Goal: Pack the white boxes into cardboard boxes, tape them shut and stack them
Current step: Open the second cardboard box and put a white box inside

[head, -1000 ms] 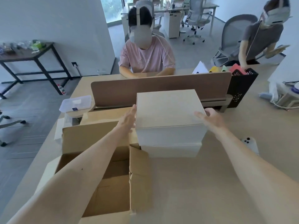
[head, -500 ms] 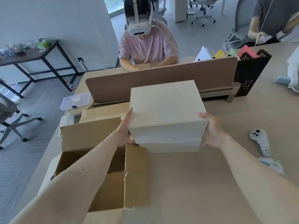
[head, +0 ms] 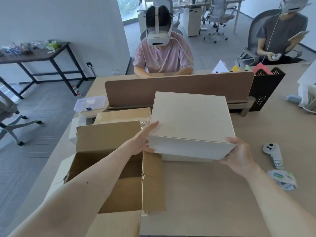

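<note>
Now top white box (head: 189,120) lifted off lower white box (head: 184,158), between my fingers. My left hand (head: 140,142) flat on side, right hand (head: 239,156) curled round corner. Open cardboard box (head: 109,139) below left fingers: drop in next.

this is an open-plan office. i'm by a long pale desk (head: 256,134) split down the middle by a brown divider (head: 179,89), with a person (head: 164,55) in a headset seated on the far side. a black file holder (head: 266,88) stuffed with coloured papers (head: 259,68) stands at the divider's end. behind are more white desks (head: 188,4), a drawer unit (head: 191,21) under one, and a swivel chair (head: 217,16) on castors near a window (head: 128,7). another person (head: 282,31) sits in a mesh chair (head: 254,35) on the right. grey carpet (head: 34,159) covers the floor, and a dark side table (head: 34,55) stands against the white wall (head: 68,23).
</note>
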Motion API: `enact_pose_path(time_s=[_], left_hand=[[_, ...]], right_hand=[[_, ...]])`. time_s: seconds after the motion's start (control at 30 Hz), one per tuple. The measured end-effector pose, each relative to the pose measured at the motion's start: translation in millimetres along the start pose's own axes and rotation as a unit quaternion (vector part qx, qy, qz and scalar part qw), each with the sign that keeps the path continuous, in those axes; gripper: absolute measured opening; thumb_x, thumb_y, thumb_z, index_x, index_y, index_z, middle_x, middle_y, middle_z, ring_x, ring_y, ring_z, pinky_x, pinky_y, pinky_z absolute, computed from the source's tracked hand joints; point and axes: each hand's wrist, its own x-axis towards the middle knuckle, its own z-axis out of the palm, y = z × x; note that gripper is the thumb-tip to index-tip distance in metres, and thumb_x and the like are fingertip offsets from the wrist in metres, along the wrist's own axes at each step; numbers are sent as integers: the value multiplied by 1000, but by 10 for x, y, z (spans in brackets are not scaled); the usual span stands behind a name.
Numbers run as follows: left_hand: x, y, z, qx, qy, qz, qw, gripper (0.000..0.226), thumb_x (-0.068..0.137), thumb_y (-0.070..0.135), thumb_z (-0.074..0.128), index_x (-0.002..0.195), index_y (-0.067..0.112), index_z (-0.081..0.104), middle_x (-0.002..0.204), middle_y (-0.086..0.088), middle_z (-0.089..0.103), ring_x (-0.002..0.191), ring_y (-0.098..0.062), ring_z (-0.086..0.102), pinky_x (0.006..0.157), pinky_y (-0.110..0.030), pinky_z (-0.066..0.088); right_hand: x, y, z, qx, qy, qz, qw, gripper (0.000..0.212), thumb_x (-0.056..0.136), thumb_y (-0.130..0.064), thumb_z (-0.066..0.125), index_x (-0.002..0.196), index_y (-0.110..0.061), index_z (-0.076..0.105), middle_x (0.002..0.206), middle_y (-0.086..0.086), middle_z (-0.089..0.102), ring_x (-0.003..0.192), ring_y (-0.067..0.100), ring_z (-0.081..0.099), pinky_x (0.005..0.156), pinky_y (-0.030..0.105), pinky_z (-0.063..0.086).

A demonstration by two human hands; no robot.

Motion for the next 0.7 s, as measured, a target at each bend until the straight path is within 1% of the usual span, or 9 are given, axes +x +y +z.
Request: enact_pose_path(time_s=[0.07,0.1,0.2,0.33,0.4,0.47,0.53,0.6,0.7], left_hand=[[-106,47,-82,20,-9,26,999,108,57,84,63,150,44,26,148,-1,46,128,-32,50,97,-61,50],[-165,73,-134,31,-17,40,999,107,58,84,62,150,44,24,149,0,45,130,-32,48,96,-61,50],[-378,111,-328,43,-30,66,996,99,65,80,60,150,46,24,147,0,46,130,-32,49,96,-64,49],[-719,61,-767,45,-32,88,995,91,69,76,59,149,45,27,137,2,55,119,-29,58,92,-61,54],[-915,10,-1011,47,-11,105,993,91,71,75,58,150,40,28,129,2,58,113,-27,61,88,-58,57],[-1098,-73,-1266,48,24,122,991,75,85,66,55,149,36,31,118,4,61,103,-22,65,79,-50,61],[-1254,-202,-1541,49,65,134,988,63,95,57,52,150,36,32,122,2,61,103,-25,66,67,-46,63],[-1413,-345,-1799,52,87,143,985,67,90,60,56,150,40,33,133,-2,58,111,-32,63,56,-40,62],[-1638,-557,-2106,40,107,129,985,75,73,65,57,142,40,41,118,-1,63,103,-31,67,51,-36,60]], right_hand=[[-110,13,81,6,-1,-7,1000,42,82,-29,50,118,-14,63,103,10,65,87,29,60,62,34,50],[-167,14,133,5,0,-12,1000,43,81,-30,51,119,-15,63,104,10,65,88,30,59,61,34,51],[-384,35,352,3,4,-32,999,46,77,-33,53,119,-17,63,105,10,64,91,30,59,72,39,48],[-696,93,773,-16,-14,-55,998,43,78,-35,52,117,-20,64,99,6,66,89,28,61,72,39,48],[-837,166,1053,-32,-27,-60,997,43,77,-36,52,115,-19,63,86,4,66,77,25,62,65,36,50],[-954,278,1343,-42,-30,-70,996,36,77,-35,51,108,-18,62,72,2,61,68,24,57,69,37,46],[-1066,417,1629,-61,-20,-75,995,38,70,-38,55,104,-21,63,79,4,60,75,27,54,78,44,41],[-1161,558,1896,-67,-15,-72,995,36,66,-40,57,98,-23,64,87,6,59,83,28,54,82,47,40],[-1266,761,2227,-85,-20,-57,995,29,66,-42,57,89,-24,62,90,7,53,88,30,51,75,42,43]])
